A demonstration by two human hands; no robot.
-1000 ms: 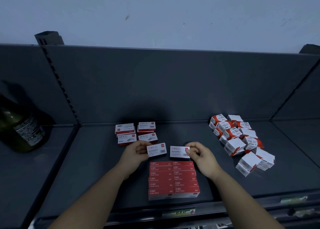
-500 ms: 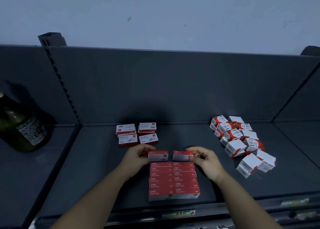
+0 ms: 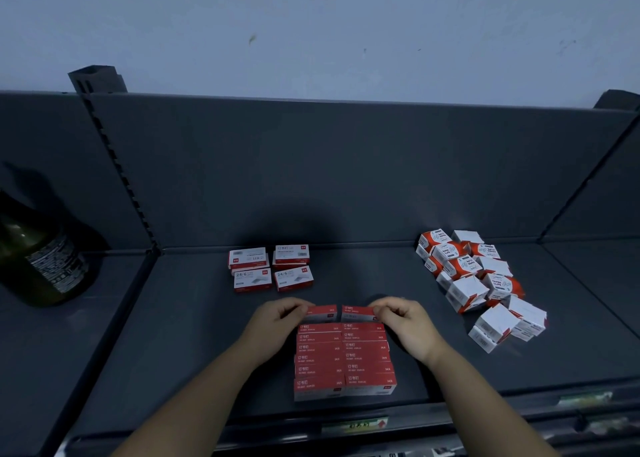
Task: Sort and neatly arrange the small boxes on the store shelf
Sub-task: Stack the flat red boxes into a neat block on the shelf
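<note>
Red staple boxes (image 3: 344,359): 14 | 24/6 staple boxes (image 3: 252,279): 4 showing | paper-clip boxes (image 3: 465,288): jumbled, roughly a dozen | bottle (image 3: 45,266): 1

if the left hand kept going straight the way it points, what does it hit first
Probably the nearer right 24/6 box of the white-topped group, beyond the red box the left hand pinches; it might slip just past its right side.

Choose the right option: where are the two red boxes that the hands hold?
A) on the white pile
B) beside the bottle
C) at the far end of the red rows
C: the left hand and the right hand each pinch one, left box and right box, at the far end of the red rows.
</note>
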